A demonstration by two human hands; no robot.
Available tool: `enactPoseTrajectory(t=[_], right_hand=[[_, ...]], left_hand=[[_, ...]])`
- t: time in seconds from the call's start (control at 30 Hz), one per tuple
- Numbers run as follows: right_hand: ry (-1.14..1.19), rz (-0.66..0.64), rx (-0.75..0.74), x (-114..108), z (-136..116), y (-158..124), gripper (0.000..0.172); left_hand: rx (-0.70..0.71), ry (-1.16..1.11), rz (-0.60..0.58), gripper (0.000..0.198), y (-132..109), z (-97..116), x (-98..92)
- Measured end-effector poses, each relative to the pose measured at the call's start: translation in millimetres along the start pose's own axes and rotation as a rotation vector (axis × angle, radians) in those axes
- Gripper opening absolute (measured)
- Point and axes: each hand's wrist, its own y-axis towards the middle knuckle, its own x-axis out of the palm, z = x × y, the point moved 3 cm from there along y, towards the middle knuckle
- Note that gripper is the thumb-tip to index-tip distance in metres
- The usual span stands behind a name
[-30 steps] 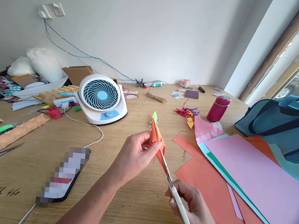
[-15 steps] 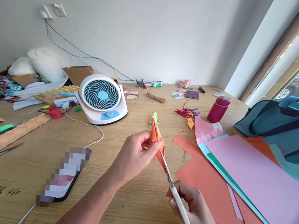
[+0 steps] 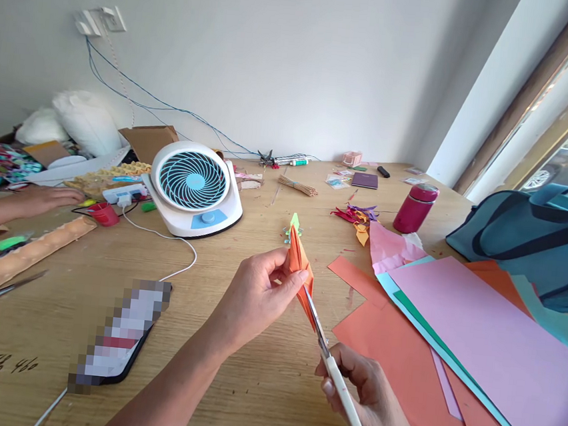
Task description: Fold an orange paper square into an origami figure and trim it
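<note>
Near the middle of the view, my left hand [image 3: 264, 291] pinches a folded orange paper piece [image 3: 299, 254] between thumb and fingers. My right hand [image 3: 365, 388] is closed round the white handles of a pair of scissors [image 3: 346, 400]. The metal blades point up and to the left, against the lower part of the folded orange paper, just below my left thumb. Directly behind the paper's tip, a small light green paper piece [image 3: 295, 221] shows on the table.
Coloured sheets [image 3: 493, 333] lie at the right, near a magenta bottle [image 3: 416, 208] and a teal bag [image 3: 517, 235]. A white fan [image 3: 196, 188] stands behind left; a phone [image 3: 123, 341] lies front left. Another person's hand [image 3: 54, 199] rests at the far left.
Another person's hand and forearm have come in at the far left, over the items there. My hands, the orange paper and the scissors are almost unmoved.
</note>
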Motion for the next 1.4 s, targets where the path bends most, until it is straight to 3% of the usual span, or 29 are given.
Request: enactPoseTrajectory(t=[0.87, 1.4], right_hand=[[-0.015, -0.001, 0.02, 0, 1, -2, 0.033], [-0.006, -0.004, 0.042, 0, 1, -2, 0.039]], left_hand=[[0.006, 0.005, 0.03, 0.019, 1, 0, 1.8], [0.033, 0.123, 0.074, 0.019, -1, 10, 3.9]])
